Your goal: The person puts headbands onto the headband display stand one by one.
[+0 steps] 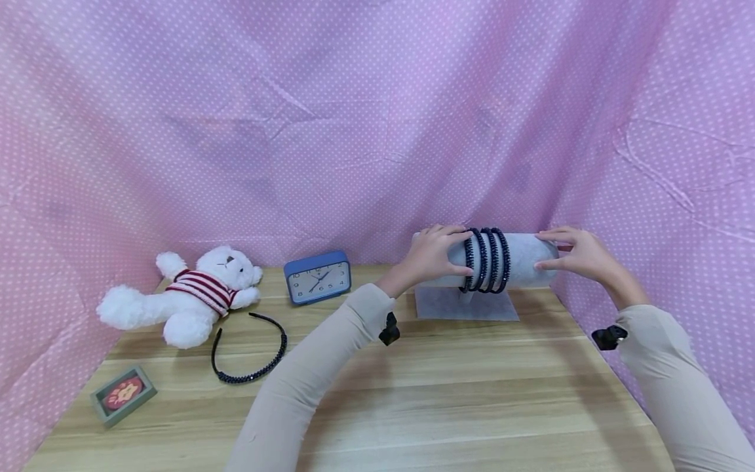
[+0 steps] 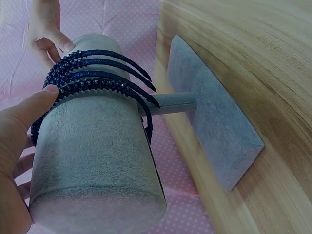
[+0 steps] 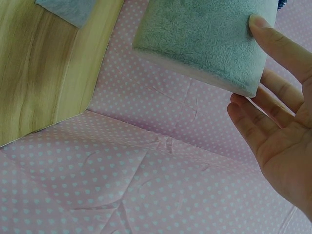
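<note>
A grey plush headband stand carries several black beaded headbands round its horizontal roll. My left hand reaches round the roll from the left, with the thumb and a finger on the leftmost headband. In the left wrist view the thumb tip lies on that headband's beads, while other fingers pass behind the roll. At the bare right end, my right hand grips the roll, thumb on the front. Its other fingers lie along the back and end edge in the right wrist view, partly hidden.
The stand's flat base rests on a wooden table. Left of it are a blue alarm clock, a white teddy bear, another beaded headband and a small framed picture. Pink dotted cloth surrounds the table's back and sides.
</note>
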`<state>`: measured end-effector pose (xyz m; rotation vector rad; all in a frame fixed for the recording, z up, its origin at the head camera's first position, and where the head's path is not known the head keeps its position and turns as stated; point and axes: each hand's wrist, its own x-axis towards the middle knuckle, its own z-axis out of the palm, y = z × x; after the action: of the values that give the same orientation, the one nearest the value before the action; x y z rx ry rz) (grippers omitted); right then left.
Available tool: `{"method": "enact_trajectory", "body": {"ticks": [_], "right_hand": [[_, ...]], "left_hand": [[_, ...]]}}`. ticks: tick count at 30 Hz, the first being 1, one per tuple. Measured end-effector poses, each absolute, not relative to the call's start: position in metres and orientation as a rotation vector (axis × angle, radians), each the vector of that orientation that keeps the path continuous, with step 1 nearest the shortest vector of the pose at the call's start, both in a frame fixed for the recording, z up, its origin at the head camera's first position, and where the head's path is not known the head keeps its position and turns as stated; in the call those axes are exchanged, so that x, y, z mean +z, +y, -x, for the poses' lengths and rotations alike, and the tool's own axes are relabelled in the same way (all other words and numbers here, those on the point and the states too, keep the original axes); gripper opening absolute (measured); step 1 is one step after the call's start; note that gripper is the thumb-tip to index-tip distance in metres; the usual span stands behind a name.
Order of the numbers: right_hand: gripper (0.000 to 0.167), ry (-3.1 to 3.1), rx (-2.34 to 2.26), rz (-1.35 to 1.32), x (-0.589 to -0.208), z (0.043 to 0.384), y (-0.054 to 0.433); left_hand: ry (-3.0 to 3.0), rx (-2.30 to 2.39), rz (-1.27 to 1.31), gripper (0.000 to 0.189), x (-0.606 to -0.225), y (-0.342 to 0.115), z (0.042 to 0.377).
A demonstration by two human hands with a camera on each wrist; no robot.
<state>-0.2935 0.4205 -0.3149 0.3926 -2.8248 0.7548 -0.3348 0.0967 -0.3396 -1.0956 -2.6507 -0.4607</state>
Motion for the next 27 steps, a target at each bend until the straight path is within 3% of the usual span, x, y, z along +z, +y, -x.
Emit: {"method": "enact_trajectory", "body": {"ticks": [27], "right_hand": [[0.069, -2.849, 0.771, -0.381, -0.313, 0.293, 0.419]], "left_hand": [[-2.510, -0.468, 1.158, 0.075, -0.352, 0.088, 0.338]]}}
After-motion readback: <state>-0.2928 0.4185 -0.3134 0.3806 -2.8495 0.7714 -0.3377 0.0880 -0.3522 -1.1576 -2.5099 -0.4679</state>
